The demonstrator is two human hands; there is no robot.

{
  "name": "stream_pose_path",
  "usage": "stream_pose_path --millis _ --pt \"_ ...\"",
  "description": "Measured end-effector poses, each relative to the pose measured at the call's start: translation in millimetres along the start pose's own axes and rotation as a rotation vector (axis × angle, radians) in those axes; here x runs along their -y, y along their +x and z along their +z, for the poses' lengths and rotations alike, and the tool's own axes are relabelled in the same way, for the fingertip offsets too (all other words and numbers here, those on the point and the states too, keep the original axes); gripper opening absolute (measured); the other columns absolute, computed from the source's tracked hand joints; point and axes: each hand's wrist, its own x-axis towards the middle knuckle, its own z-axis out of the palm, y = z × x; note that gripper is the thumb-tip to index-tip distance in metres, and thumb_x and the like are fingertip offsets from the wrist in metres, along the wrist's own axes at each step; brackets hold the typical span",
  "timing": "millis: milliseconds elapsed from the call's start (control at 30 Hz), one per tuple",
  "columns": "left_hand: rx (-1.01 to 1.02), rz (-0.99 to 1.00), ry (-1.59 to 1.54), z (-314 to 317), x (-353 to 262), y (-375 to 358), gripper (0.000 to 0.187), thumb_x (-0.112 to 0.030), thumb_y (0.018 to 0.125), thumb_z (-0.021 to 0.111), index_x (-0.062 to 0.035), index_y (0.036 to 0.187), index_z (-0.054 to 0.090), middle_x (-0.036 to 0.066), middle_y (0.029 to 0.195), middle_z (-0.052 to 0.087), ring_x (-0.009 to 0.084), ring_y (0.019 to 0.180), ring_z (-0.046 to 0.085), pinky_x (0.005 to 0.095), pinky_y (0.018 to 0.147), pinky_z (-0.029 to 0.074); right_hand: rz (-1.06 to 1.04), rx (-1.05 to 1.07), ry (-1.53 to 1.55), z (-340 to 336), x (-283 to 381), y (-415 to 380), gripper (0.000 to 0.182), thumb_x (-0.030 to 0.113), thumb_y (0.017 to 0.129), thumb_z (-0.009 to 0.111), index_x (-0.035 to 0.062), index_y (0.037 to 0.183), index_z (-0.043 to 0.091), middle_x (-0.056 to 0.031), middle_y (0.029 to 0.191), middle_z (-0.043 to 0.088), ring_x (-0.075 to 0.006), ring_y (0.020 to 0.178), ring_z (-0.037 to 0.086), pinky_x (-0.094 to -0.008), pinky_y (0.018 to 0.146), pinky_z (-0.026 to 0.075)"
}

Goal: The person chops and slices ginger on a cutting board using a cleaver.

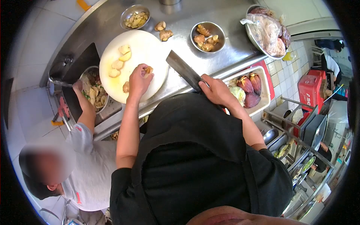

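One round cutting board (144,52), one cleaver (183,70), three metal bowls on the counter, two loose ginger pieces, one white crate (264,88)

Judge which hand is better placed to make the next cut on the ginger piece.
Right. The right hand already grips the cleaver, blade raised beside the cutting board. The left hand pins the ginger piece on the board.

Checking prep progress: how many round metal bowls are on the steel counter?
3: one bowl behind the cutting board, one right of it, one holding bagged food at the far right. Others may lie out of view.
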Motion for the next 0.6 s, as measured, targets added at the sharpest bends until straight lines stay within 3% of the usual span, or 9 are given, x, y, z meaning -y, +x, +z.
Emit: stream_pose_path --millis 67,167,300,400,600 --pt "-0.005 0.045 -0.06 -4.6 3.0 -9.8 0.044 -0.012 0.088 0.084 -0.0026 0.129 0.068 0.013 0.115 0.076 0.0237 0.103 0.074 0.0356 0.093 0.059 -0.033 -0.015 0.007 -1.0 6.3 -0.9 0.025 0.029 0.108 0.056 0.0049 0.113 0.057 -0.0308 0.09 0.069 -0.0545 0.092 0.066 -0.0618 0.079 0.049" --pt "-0.065 0.135 -0.116 -0.5 14.8 -15.5 0.043 -0.012 0.088 0.083 -0.0045 0.129 0.069 0.015 0.12 0.072 0.0277 0.098 0.075 0.0382 0.091 0.06 -0.061 -0.002 -0.052 6.3 12.5 4.1 0.023 0.027 0.108 0.056 0.005 0.115 0.057 -0.0285 0.087 0.07 -0.0535 0.088 0.066 -0.0616 0.078 0.049" --pt "-0.11 0.09 -0.167 10.2 14.3 -11.8 0.039 -0.011 0.089 0.082 -0.0015 0.125 0.07 0.017 0.117 0.072 0.0274 0.098 0.075 0.0382 0.091 0.06 -0.236 -0.058 -0.173 22.1 29.1 18.1 0.018 0.02 0.106 0.055 0.0037 0.113 0.055 -0.0231 0.082 0.071 -0.0483 0.083 0.069 -0.0609 0.074 0.051" --pt "-0.088 0.086 -0.094 9.1 7.5 -13.4 0.038 -0.01 0.09 0.081 0.0016 0.125 0.071 0.017 0.115 0.074 0.0262 0.1 0.076 0.0367 0.092 0.06 -0.265 0.002 -0.189 31.4 38.8 29.8 0.018 0.019 0.106 0.055 0.0032 0.115 0.056 -0.0254 0.082 0.07 -0.0502 0.083 0.067 -0.0608 0.074 0.05" --pt "-0.097 0.129 -0.006 6.1 -0.6 -18.5 0.036 -0.013 0.089 0.081 0.0044 0.12 0.072 0.018 0.109 0.076 0.0275 0.099 0.076 0.0371 0.092 0.059 -0.274 0.072 -0.299 37.2 52.3 31.7 0.015 0.016 0.105 0.055 0.0023 0.111 0.054 -0.0227 0.082 0.071 -0.0462 0.08 0.07 -0.0589 0.073 0.053"
